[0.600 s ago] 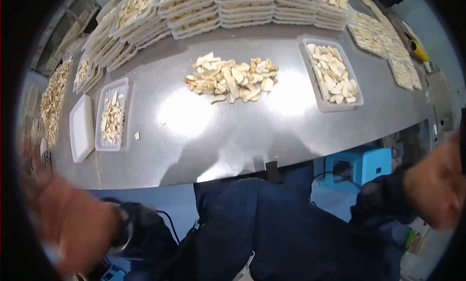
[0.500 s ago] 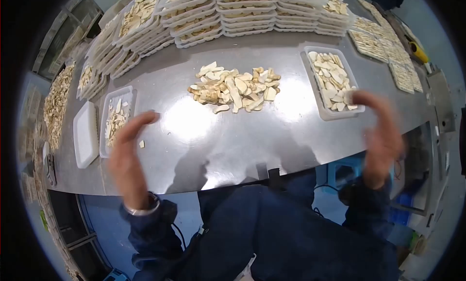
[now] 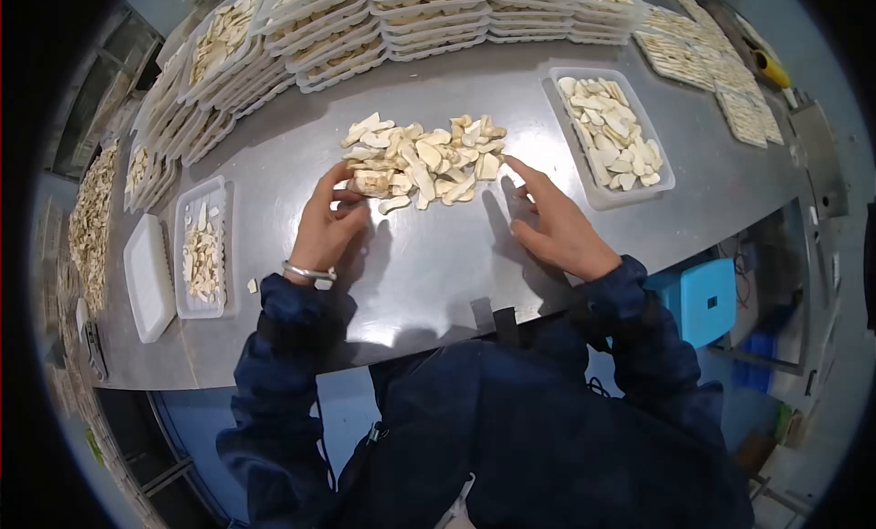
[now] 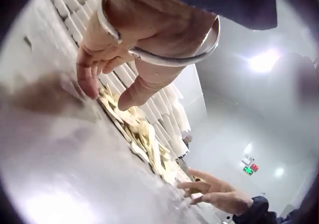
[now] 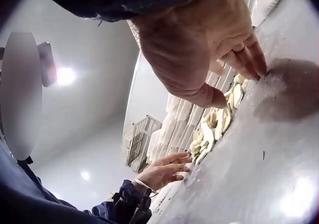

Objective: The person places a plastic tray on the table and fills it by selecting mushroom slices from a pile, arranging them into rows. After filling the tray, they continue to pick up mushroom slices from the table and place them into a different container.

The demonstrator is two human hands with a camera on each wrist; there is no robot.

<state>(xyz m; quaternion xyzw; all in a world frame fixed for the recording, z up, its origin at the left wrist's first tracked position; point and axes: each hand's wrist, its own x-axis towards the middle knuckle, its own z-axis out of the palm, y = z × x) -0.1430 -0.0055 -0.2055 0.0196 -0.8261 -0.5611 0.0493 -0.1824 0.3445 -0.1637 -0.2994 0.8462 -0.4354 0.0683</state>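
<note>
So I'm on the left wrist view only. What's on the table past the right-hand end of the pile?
Observer: A tray of pale slices, off to the right of the pile. Head view has it.
Operator: And on the other side, left of the left hand?
Observer: Another tray, the left one, with smaller bits in it.
Operator: Anything loose by it?
Observer: Yes, one small piece on the table between that tray and the left hand.
</note>
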